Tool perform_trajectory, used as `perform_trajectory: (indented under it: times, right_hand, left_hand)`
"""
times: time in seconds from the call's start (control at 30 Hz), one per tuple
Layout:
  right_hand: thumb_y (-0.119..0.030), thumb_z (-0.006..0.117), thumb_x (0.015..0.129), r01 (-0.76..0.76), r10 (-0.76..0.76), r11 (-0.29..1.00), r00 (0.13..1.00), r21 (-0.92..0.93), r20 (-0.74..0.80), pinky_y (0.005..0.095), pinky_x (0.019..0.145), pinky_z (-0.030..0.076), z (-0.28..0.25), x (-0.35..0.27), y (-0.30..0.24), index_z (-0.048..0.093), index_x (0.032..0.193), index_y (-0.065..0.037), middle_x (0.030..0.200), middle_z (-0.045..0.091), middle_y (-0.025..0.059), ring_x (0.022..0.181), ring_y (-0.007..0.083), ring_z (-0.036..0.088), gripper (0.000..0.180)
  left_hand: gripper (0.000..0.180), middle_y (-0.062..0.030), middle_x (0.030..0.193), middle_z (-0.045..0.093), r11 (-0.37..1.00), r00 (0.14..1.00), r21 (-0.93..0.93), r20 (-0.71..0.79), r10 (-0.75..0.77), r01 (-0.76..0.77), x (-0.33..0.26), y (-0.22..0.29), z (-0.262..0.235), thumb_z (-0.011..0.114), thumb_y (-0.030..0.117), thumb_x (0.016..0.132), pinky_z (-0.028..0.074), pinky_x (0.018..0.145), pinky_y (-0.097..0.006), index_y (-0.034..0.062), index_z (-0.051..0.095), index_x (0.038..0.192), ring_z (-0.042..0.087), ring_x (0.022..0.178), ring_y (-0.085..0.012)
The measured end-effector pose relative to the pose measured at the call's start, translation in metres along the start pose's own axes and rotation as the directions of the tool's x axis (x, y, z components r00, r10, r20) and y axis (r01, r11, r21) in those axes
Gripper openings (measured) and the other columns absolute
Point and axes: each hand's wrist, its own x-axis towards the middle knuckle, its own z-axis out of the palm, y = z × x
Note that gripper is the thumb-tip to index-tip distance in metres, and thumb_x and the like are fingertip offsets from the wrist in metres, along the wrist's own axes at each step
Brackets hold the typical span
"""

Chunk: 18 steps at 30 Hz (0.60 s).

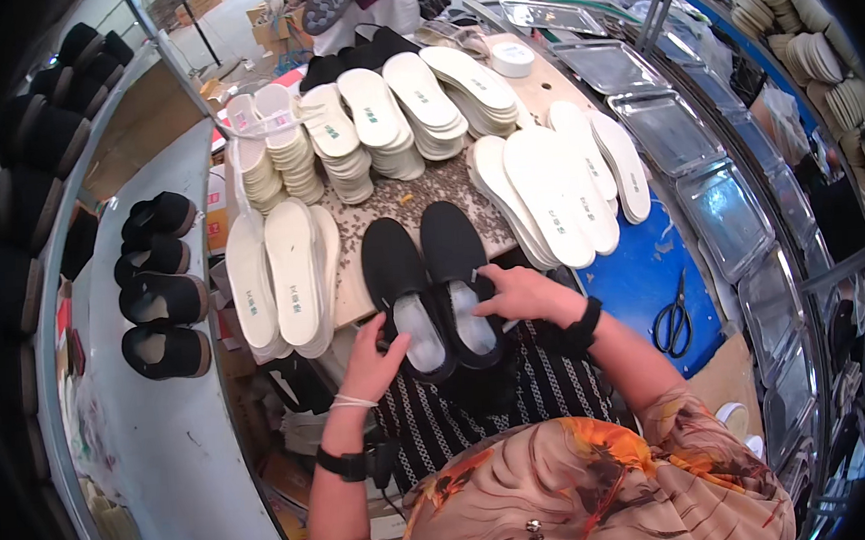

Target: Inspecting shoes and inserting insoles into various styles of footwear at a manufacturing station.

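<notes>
Stacked insoles: long, cream-white, foot-shaped soft insoles in piles (374, 124), between eleven and twelve o'clock from the picture's centre; short runs of small green characters are printed on the top faces.
Wrapped stacks: cream-white insoles bound with clear plastic (276, 108), at eleven o'clock; pinkish print on top, too blurred to tell.
Left-hand insoles: flat, cream-white insoles lying side by side (293, 250), at nine o'clock; dark green characters toward their lower ends.
Right-hand insoles: overlapping, white, foot-shaped insoles (538, 177), at two o'clock; small greenish characters on several.
Boxes: red-and-white cardboard boxes (215, 203), at ten o'clock; printing too small to tell.
</notes>
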Motion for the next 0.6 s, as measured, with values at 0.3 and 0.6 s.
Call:
perform_trajectory:
  times: [0.3,0.6]
  right_hand:
    - [-0.031,0.062,0.073,0.453,-0.46,0.847,0.887,-0.279,0.043,0.0409,0.07,0.049,-0.001,0.032,-0.139,0.061,0.087,-0.002,0.073,0.063,0.0158,0.075,0.0332,0.062,0.032]
    - [-0.025,0.067,0.064,0.749,-0.819,0.496,0.571,-0.439,0.05,0.0409,0.066,0.049,0.111,0.124,-0.184,0.059,0.08,-0.003,0.081,0.056,0.0147,0.078,0.0321,0.057,0.028]
  left_hand:
    - [0.029,-0.0202,0.099,0.059,0.925,0.9,0.374,-0.379,0.216,-0.064,-0.007,0.008,-0.16,0.059,0.012,0.077,0.046,0.08,-0.034,-0.0004,0.058,0.104,0.059,0.091,-0.0296]
    - [0.032,-0.0144,0.097,0.058,0.763,0.934,0.62,-0.133,0.332,-0.183,0.02,-0.054,-0.18,0.064,0.021,0.072,0.045,0.083,-0.041,0.0061,0.06,0.1,0.053,0.094,-0.0346]
